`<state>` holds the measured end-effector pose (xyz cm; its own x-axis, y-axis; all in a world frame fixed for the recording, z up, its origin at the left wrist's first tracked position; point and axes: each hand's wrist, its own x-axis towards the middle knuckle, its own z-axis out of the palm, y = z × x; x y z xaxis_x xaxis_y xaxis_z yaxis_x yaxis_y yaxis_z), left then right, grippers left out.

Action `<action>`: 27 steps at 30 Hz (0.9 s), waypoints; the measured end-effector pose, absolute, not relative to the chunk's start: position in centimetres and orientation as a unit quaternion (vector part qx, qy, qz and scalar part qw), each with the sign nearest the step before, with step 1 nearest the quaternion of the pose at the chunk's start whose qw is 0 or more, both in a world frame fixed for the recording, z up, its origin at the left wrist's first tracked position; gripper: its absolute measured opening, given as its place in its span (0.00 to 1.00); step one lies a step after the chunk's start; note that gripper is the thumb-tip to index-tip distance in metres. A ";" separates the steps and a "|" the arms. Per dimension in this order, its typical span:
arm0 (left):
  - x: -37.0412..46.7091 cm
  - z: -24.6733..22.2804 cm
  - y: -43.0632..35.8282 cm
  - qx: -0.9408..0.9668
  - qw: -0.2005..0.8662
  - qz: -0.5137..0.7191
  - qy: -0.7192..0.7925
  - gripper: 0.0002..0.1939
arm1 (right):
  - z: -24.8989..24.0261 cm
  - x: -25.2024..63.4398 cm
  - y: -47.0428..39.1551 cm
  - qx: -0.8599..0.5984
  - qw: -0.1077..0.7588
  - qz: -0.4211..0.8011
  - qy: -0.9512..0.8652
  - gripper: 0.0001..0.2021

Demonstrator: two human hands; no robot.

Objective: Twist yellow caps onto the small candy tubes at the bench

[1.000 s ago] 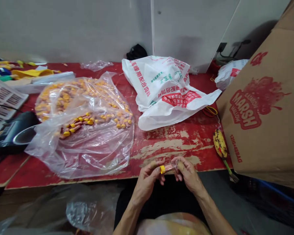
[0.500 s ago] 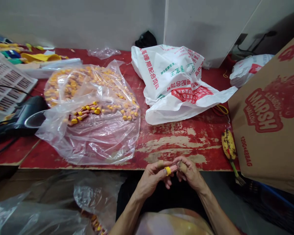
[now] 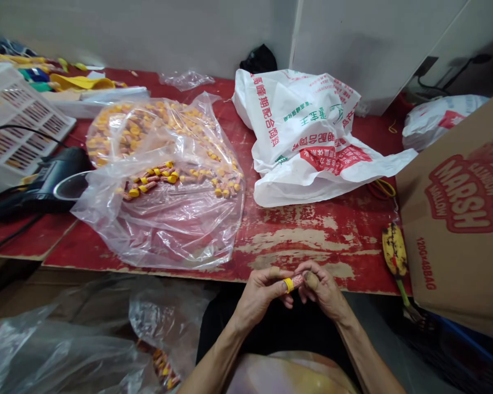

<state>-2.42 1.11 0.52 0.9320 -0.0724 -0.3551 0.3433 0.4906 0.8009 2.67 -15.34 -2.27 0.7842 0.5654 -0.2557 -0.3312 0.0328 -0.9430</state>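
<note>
Over the table's front edge, my left hand (image 3: 258, 293) pinches a small tube (image 3: 298, 280) with a yellow cap and a pink-and-white patterned body. Its thumb lies near the capped end. My right hand (image 3: 327, 293) closes on the other end of this tube, its thumb wrapped in tan tape and partly covering that end. Tape also wraps a finger of my left hand. Farther left on the red table lies a clear plastic bag (image 3: 181, 241) with many similar yellow-capped tubes (image 3: 150, 178) in and on it.
A white printed sack (image 3: 299, 126) lies at the back middle. To the right stand a cardboard box (image 3: 456, 262) and a spotted banana (image 3: 394, 251). A black heat-gun-like tool (image 3: 61, 172) and a white plastic basket (image 3: 33, 120) sit left. Below, another clear bag (image 3: 74, 350) holds tubes.
The whole view has shifted slightly, so the table's things appear farther right. Both hands keep hold of the tube, with almost the same grip.
</note>
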 end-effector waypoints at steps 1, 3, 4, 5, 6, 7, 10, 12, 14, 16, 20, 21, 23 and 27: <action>-2.4 0.5 1.1 0.480 0.859 -0.117 0.132 0.14 | -2.2 2.7 -15.4 -0.615 0.718 0.309 -0.097 0.18; -2.3 0.2 1.1 0.458 0.876 -0.097 0.118 0.16 | -1.9 2.7 -15.6 -0.617 0.725 0.286 -0.109 0.15; -2.4 0.0 1.2 0.449 0.882 -0.083 0.114 0.18 | -1.7 2.6 -15.6 -0.626 0.723 0.268 -0.118 0.14; -2.4 -0.3 1.4 0.445 0.886 -0.070 0.112 0.19 | -1.4 2.6 -15.6 -0.639 0.717 0.250 -0.126 0.13; -2.4 -0.5 1.6 0.446 0.886 -0.060 0.113 0.19 | -1.1 2.6 -15.6 -0.655 0.707 0.231 -0.135 0.12; -2.5 -0.7 1.7 0.449 0.885 -0.052 0.117 0.18 | -0.9 2.6 -15.6 -0.671 0.695 0.214 -0.143 0.12; -2.7 -1.1 2.1 0.450 0.883 -0.037 0.128 0.16 | -0.5 2.6 -15.4 -0.704 0.668 0.167 -0.174 0.10; -2.7 -1.3 2.0 0.445 0.885 -0.031 0.131 0.15 | -0.5 2.7 -15.3 -0.713 0.660 0.135 -0.192 0.08; -2.6 -1.3 1.9 0.445 0.885 -0.019 0.137 0.14 | -0.6 2.7 -15.2 -0.722 0.650 0.111 -0.207 0.07; -2.6 -1.3 1.7 0.447 0.882 -0.006 0.149 0.14 | -0.6 2.7 -15.2 -0.735 0.634 0.099 -0.219 0.06; -2.6 -1.2 1.6 0.453 0.877 0.011 0.158 0.12 | -0.9 2.6 -15.0 -0.763 0.604 0.096 -0.210 0.11; -2.6 -1.2 1.6 0.458 0.876 0.012 0.153 0.12 | -1.0 2.6 -15.0 -0.766 0.602 0.100 -0.201 0.12; -2.7 -1.2 1.7 0.469 0.872 0.013 0.143 0.12 | -1.2 2.5 -14.8 -0.760 0.610 0.135 -0.178 0.14; -2.7 -1.3 2.0 0.482 0.866 -0.007 0.131 0.14 | -1.1 2.5 -14.8 -0.725 0.631 0.239 -0.133 0.15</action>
<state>-2.70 1.98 -1.33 0.9655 0.1138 -0.2342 0.1389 0.5355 0.8331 2.55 -14.82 -1.12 0.8500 0.4955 -0.1787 -0.1086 -0.1670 -0.9800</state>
